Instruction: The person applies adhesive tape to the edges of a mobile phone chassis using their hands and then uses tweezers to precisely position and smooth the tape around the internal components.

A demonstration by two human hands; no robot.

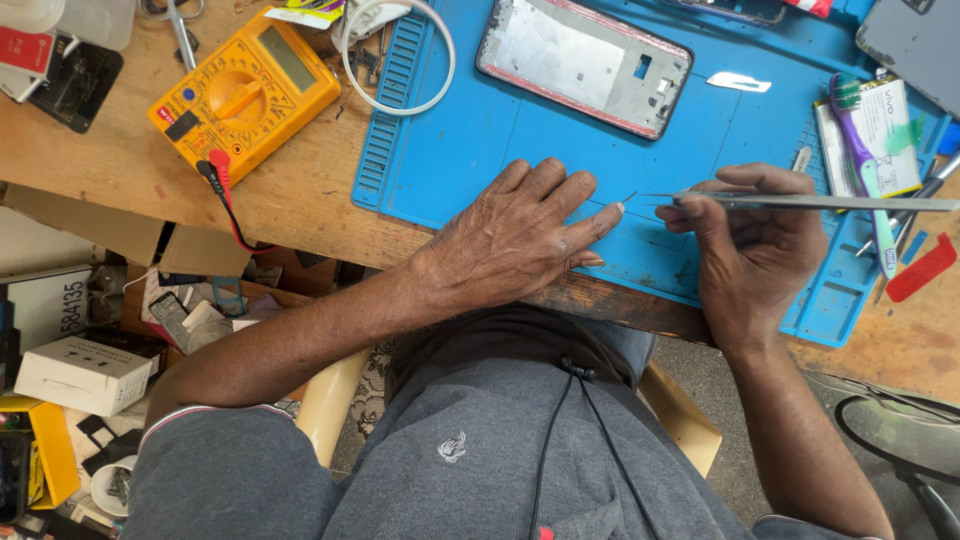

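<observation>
While the left hand [520,235] lies flat and open on the blue mat [470,140], the right hand [750,245] pinches metal tweezers [800,201], tips just beside the left fingertips. Phone frame [583,65] sits further up the mat; yellow multimeter [245,90] on the desk [300,200].

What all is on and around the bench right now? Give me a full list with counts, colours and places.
work mat: 1, blue, centre of wooden bench
phone frame: 1, silver with reddish edge, top of mat
multimeter: 1, orange-yellow, left of mat, red and black leads plugged in
cable loop: 1, white, over mat's top left corner
blade: 1, pale, right of phone frame
toothbrush: 1, purple, right edge of mat
small box: 1, white, under toothbrush
pry tool: 1, red, far right
cardboard boxes: several, white, lower left below bench
tweezers: 1, metal, in right hand
left hand: flat on mat, fingertip beside tweezer tips
right hand: gripping tweezers
</observation>
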